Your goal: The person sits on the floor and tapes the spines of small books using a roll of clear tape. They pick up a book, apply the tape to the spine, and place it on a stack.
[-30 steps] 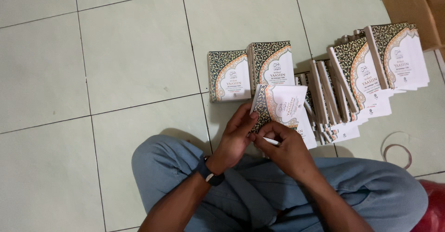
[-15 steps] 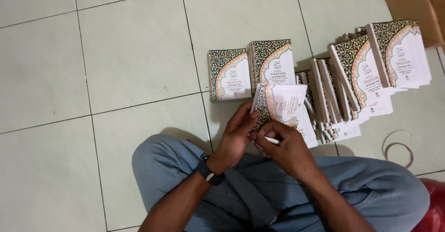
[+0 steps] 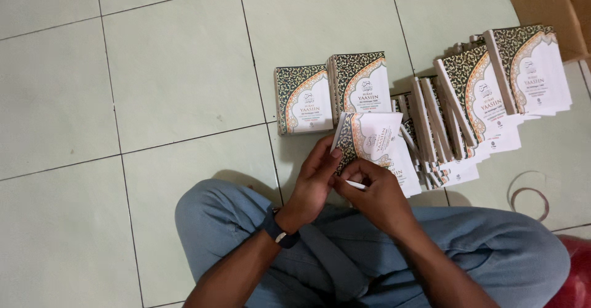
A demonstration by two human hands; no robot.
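Hands (image 3: 317, 182) (image 3: 375, 194) clamped on white, green-patterned paper booklet (image 3: 375, 145), mid-handling.
Next: firm pinch needed; matching booklet piles (image 3: 363, 86) at twelve o'clock.

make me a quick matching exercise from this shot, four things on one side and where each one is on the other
Things:
1. booklet
2. wristwatch
3. rubber band
4. cardboard box

Places:
A. top right corner
B. on the left hand's wrist
C. loose on the tiled floor, right of the knees
D. held in both hands, right hand below it

Pairs: 1-D, 2-B, 3-C, 4-A

Booklet (image 3: 375, 138) before 2 stacks (image 3: 332, 95); leaning row (image 3: 486, 105) to their right
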